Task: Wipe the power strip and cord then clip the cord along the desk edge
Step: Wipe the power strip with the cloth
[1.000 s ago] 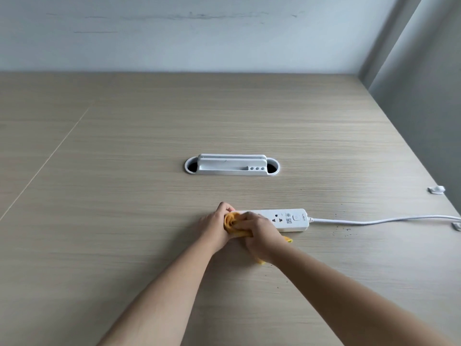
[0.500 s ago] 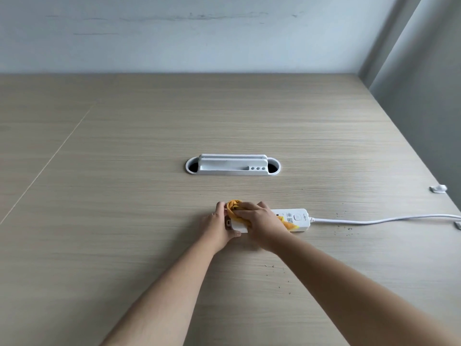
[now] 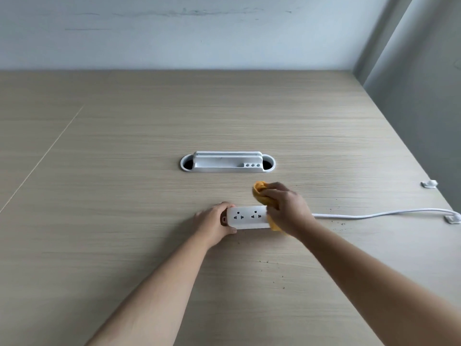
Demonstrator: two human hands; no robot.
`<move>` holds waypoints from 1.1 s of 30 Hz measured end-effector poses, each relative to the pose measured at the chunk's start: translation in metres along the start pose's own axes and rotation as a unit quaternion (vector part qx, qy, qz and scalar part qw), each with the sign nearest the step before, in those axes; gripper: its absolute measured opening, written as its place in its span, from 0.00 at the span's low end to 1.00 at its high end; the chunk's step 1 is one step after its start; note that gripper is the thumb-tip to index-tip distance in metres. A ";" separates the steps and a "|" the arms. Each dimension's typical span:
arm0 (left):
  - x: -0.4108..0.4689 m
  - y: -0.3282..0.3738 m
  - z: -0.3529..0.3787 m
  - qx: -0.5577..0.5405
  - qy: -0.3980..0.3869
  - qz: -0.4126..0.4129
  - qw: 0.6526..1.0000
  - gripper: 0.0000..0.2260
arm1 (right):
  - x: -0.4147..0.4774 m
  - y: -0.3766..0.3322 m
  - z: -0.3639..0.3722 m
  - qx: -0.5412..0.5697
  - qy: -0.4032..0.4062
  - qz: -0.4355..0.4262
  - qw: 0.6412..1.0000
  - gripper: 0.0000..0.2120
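Observation:
A white power strip lies flat on the wooden desk, two of its sockets showing. My left hand grips its left end. My right hand presses a bunched yellow cloth onto the strip's right end and hides that part. The white cord runs from under my right hand to the right. It passes through a white clip at the desk's right edge. A second white clip sits empty further back on that edge.
A white oval cable grommet with a slotted holder is set into the desk behind the strip. Dark crumbs speckle the wood near my right arm. A grey wall borders the desk on the right.
My right hand has slid the cloth from the strip's left end to its right end, uncovering two sockets. My left hand stays on the left end.

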State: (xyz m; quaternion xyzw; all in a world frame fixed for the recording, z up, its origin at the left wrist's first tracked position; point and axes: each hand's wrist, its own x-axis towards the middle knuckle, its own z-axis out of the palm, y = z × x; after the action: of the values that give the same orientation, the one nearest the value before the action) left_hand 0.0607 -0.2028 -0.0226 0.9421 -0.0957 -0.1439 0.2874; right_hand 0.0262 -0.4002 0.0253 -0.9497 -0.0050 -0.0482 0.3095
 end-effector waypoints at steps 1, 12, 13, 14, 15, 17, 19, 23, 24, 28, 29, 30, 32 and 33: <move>0.001 0.001 0.000 0.023 -0.004 0.001 1.000 0.27 | -0.001 -0.005 0.012 -0.022 -0.042 -0.040 0.998 0.18; 0.004 0.005 0.001 0.106 -0.009 0.026 0.994 0.27 | -0.031 0.064 -0.004 -0.165 -0.004 0.151 0.975 0.21; 0.005 0.009 0.003 0.142 -0.022 0.036 0.989 0.32 | -0.030 0.058 -0.005 -0.148 0.014 0.152 0.977 0.21; 0.005 0.015 0.005 0.174 -0.034 0.048 0.983 0.37 | -0.027 0.047 -0.002 -0.128 0.027 0.130 0.983 0.21; 0.005 0.022 0.009 0.194 -0.041 0.061 0.978 0.40 | -0.025 0.033 0.003 -0.108 0.032 0.097 0.989 0.23; 0.006 0.033 0.016 0.203 -0.035 0.079 0.975 0.35 | -0.025 0.009 0.019 -0.089 0.004 0.014 0.996 0.24; 0.008 0.036 0.020 0.202 -0.018 0.081 0.976 0.27 | -0.035 0.003 0.032 -0.128 -0.063 -0.043 0.989 0.22; 0.009 0.033 0.021 0.165 -0.026 0.073 0.983 0.28 | -0.046 0.048 0.011 -0.204 -0.047 0.048 0.977 0.20; 0.009 0.034 0.021 0.156 -0.027 0.073 0.985 0.28 | -0.045 0.058 0.001 -0.204 -0.027 0.102 0.973 0.19; 0.011 0.033 0.018 0.078 -0.037 0.070 0.994 0.32 | -0.026 0.062 -0.021 -0.152 0.065 0.195 0.967 0.15; 0.009 0.031 0.017 0.055 -0.028 0.056 0.997 0.33 | -0.020 0.052 -0.019 -0.139 0.068 0.174 0.973 0.16; 0.007 0.028 0.016 0.038 -0.012 0.040 0.998 0.33 | -0.017 0.040 -0.013 -0.126 0.058 0.140 0.980 0.20; 0.004 0.023 0.013 0.022 0.020 0.014 0.999 0.31 | -0.013 0.013 0.008 -0.108 0.010 0.051 0.993 0.26; 0.003 0.021 0.012 0.022 0.027 0.009 0.999 0.30 | -0.015 0.000 0.022 -0.112 -0.024 0.000 0.993 0.27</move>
State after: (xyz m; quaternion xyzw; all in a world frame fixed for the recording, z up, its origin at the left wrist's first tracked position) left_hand 0.0571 -0.2269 -0.0208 0.9507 -0.0995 -0.1141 0.2706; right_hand 0.0137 -0.3869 0.0058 -0.9793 -0.0067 -0.0255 0.2006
